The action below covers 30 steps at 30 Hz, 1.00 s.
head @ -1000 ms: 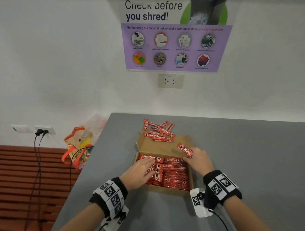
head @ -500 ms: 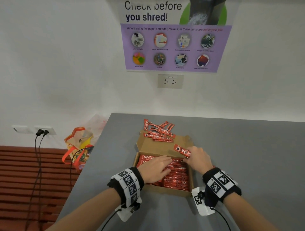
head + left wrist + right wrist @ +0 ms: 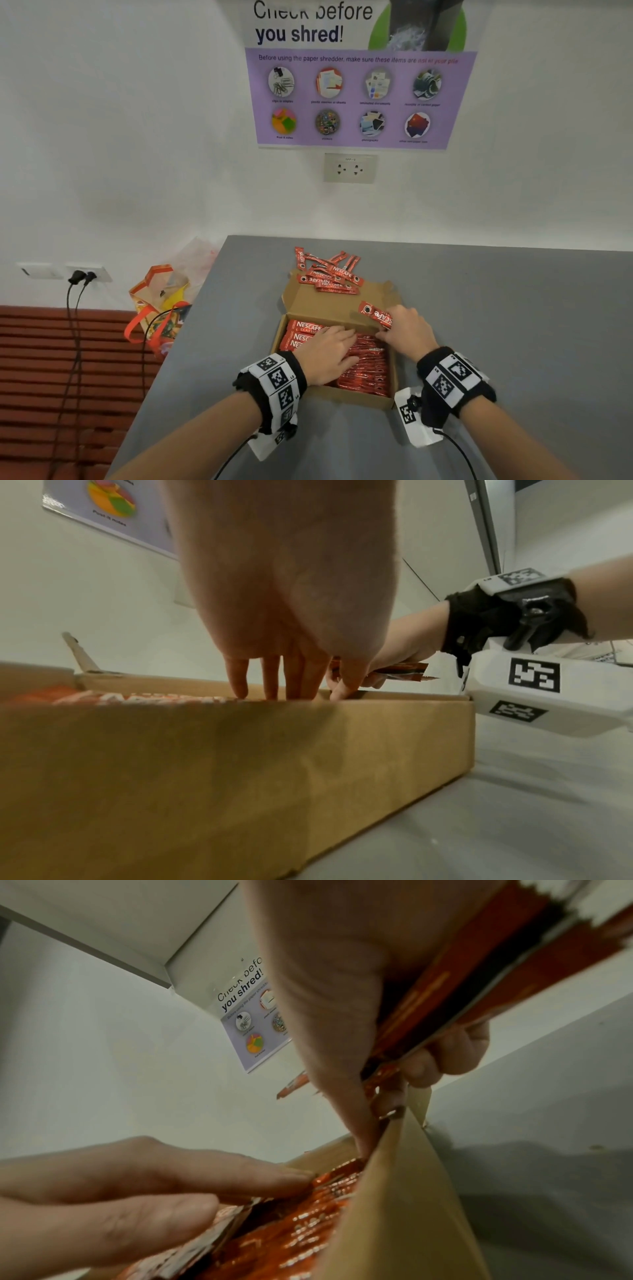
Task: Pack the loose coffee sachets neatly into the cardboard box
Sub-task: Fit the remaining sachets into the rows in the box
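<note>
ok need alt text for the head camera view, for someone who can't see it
A person's left hand presses flat on red coffee sachets packed in an open cardboard box on a grey table, while the right hand holds one sachet. More loose sachets lie behind the box.

The head camera looks forward and down on both hands from above. Each wrist camera sits low and very close behind its own fingers, and all three views share the open brown cardboard box (image 3: 337, 394) under the hands.
</note>
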Tool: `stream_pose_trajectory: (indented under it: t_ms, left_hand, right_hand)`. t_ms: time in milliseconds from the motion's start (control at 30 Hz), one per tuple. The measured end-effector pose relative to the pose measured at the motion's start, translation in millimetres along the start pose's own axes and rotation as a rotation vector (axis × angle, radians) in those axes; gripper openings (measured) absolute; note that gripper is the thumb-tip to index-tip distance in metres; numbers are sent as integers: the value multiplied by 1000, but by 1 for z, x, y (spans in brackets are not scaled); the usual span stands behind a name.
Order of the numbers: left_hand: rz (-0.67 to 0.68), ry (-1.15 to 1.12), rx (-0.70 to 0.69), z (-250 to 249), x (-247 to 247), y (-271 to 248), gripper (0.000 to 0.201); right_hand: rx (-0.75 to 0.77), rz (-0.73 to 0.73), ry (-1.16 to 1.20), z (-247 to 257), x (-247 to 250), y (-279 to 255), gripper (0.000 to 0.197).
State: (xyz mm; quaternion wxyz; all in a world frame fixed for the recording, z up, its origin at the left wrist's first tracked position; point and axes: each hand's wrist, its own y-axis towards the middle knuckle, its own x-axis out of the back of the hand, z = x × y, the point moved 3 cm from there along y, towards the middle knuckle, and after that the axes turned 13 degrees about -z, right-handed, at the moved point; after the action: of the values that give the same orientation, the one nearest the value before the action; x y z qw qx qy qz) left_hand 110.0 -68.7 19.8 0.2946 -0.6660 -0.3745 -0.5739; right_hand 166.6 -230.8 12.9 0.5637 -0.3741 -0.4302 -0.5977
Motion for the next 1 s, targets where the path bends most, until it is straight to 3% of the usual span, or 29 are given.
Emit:
stream_pose_trajectory:
  t_ms: [233, 333, 400, 467, 533, 600, 700, 1000]
  left_hand:
    - [-12, -45, 30, 0, -3, -3, 55]
    - [-146, -33, 62, 3, 7, -6, 53]
    - [-274, 30, 203, 16, 18, -8, 50]
    - [-326, 99, 447, 37, 25, -11, 58]
    - [-257, 52, 664, 56, 23, -16, 70]
    - [-199, -121, 765, 72, 12, -18, 74]
    - [-225, -299, 757, 88, -2, -18, 74]
    - [-237, -279, 724, 79, 0, -27, 75]
  right_hand:
    - [-15, 22, 53, 1, 1, 1, 25]
    - [-17, 37, 90, -1, 4, 1, 20]
    - [-38, 4, 127, -5, 8, 0, 15]
    - [-61, -31, 149, -9, 10, -2, 14]
    - [-73, -31, 133, -12, 9, -3, 12]
    - [-86, -15, 127, -13, 7, -3, 16]
    - [-84, -4, 107, -11, 2, 1, 18]
    - [-62, 29, 80, -7, 9, 3, 12]
